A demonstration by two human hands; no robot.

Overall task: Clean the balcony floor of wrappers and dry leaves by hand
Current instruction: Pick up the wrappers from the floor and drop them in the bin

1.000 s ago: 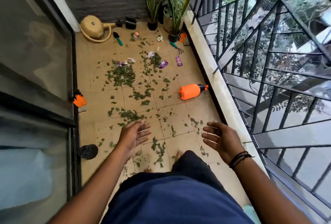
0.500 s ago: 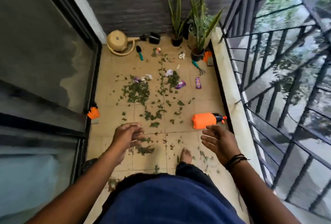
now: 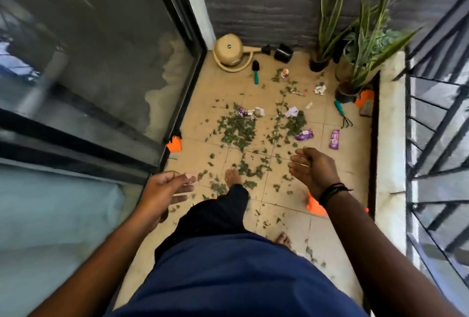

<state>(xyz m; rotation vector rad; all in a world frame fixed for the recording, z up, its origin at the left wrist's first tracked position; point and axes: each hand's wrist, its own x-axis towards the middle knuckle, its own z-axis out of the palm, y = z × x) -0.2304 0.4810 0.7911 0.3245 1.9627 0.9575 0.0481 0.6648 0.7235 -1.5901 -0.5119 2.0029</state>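
**Bare hands raised over a littered balcony floor**

The beige square-tiled balcony floor (image 3: 337,162) is matte and dusty, its grout lines dark. Small crumpled green dry leaves (image 3: 237,131) lie scattered over it, thickest in one heap near the middle, with a second heap (image 3: 295,123) to its right and loose bits trailing back toward the person's bare feet. Among them lie glossy purple foil wrappers, three that I can count: one flat strip (image 3: 334,139) near the right edge, one crinkled (image 3: 304,135) just beside the second heap, one twisted (image 3: 242,112) at the top of the main heap. Several crumpled white paper scraps (image 3: 320,89) lie farther back; their exact number is hard to tell.

Against the dark grey brick wall stands a round tan plastic watering can (image 3: 229,50), and near it a black-bladed trowel with a teal handle (image 3: 256,71). Two spiky, sword-leaved plants in dark pots (image 3: 322,37) stand in the far right corner, and a teal-handled hand rake (image 3: 342,113) lies by the nearer pot. A bright orange plastic bottle (image 3: 314,206) shows partly behind the right forearm.

The left hand (image 3: 165,189) hangs palm-inward above the floor, fingers loosely spread and holding nothing. The right hand (image 3: 313,169), with black cord bands at the wrist, is raised with fingers relaxed and slightly curved, also holding nothing. Both are well above the leaves and touch none.
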